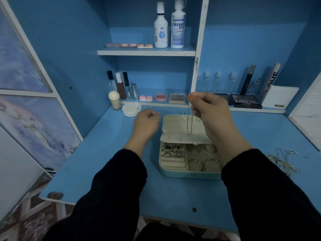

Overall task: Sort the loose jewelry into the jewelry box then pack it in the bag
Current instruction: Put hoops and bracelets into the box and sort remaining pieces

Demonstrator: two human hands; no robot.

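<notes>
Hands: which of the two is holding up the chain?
The right hand, raised above the open jewelry box, pinches the thin chain so it dangles; the left hand sits lower, left of the box, fingers curled.

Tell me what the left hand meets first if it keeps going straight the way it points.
Probably the pink lens case on the low shelf ahead of the left hand; depth is hard to judge.

Home vanity nook: blue desk (107, 153), shelves (145, 52) holding lens-solution bottles (178, 25), makeup palettes (245, 101).

Two white bottles (169, 26) on shelf (145, 52)
</notes>
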